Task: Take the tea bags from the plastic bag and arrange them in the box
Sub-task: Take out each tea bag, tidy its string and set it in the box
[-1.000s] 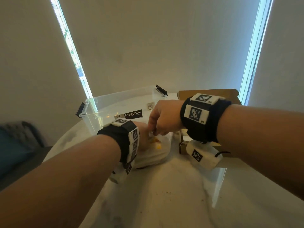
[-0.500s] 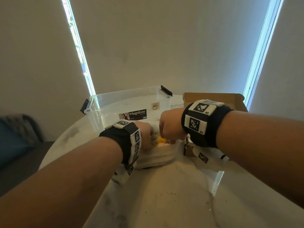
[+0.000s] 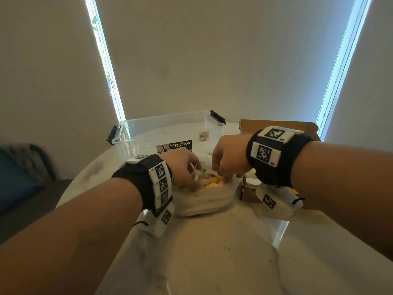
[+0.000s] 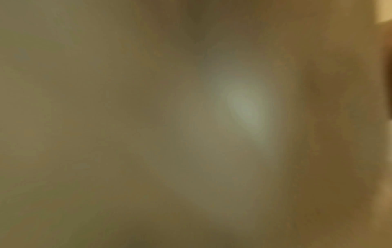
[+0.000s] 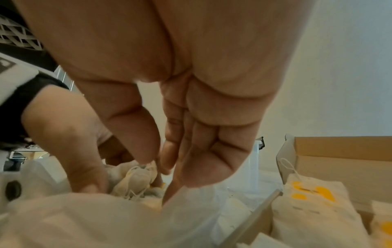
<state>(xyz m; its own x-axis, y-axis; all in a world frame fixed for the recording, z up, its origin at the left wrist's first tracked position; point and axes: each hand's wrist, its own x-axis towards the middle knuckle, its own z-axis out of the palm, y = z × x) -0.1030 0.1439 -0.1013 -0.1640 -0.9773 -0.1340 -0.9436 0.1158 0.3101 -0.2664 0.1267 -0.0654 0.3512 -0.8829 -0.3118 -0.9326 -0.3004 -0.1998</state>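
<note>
Pinching a tea bag (image 5: 135, 179) inside the plastic bag (image 5: 101, 216), the right hand (image 5: 169, 117) may snag tangled strings; left hand (image 3: 182, 167) grips the rim.

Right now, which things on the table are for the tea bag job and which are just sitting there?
For the job:
white plastic bag
small cloth tea bags with strings
brown cardboard box
both hands, left and right

Just sitting there:
clear plastic Megabox storage tub
dark crumbs on the pale round table
</note>
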